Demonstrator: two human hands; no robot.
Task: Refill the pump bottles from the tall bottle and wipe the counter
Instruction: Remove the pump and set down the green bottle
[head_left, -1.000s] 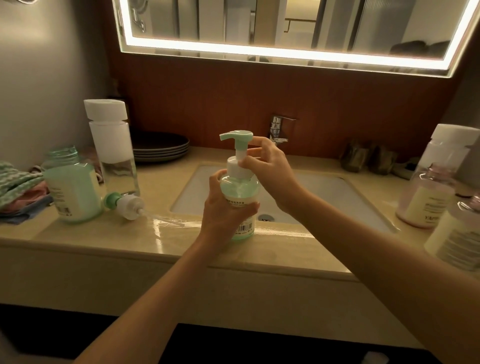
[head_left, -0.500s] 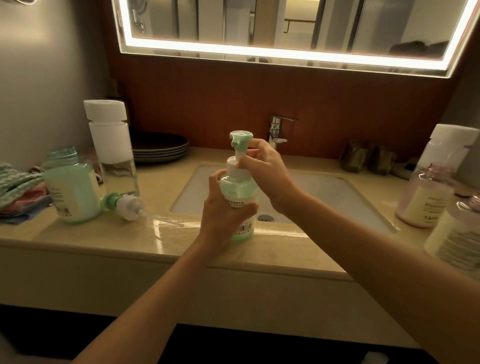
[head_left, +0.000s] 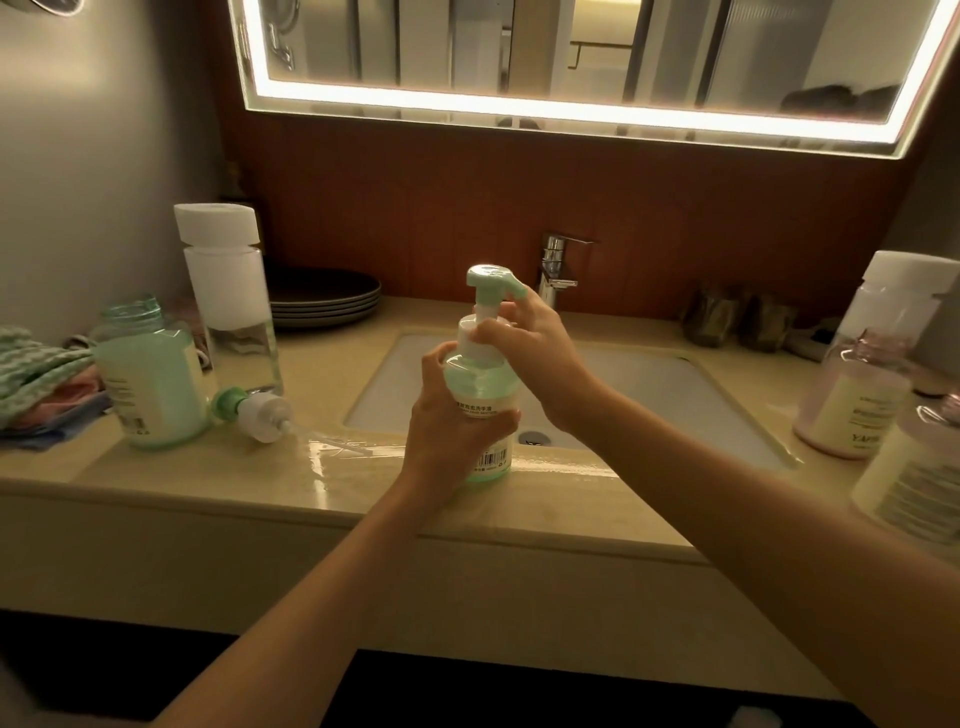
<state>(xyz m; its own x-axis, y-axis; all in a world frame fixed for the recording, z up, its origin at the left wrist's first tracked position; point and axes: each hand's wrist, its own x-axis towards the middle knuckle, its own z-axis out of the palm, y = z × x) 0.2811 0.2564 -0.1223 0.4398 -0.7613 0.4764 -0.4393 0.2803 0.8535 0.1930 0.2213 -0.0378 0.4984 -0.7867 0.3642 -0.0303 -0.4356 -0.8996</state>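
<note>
With the fingers of your left hand (head_left: 452, 421) wrapped round the green pump bottle (head_left: 485, 382) standing at the table's (head_left: 218, 478) front edge before the sink (head_left: 649, 395), and those of your right hand (head_left: 524, 353) apparently pinching its white collar (head_left: 467, 332), twist the collar down squarely, bracing the bottle upright so nothing spills.

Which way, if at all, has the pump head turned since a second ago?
Yes. The pump head turned: its spout swung from pointing left to pointing right, towards the faucet.
</note>
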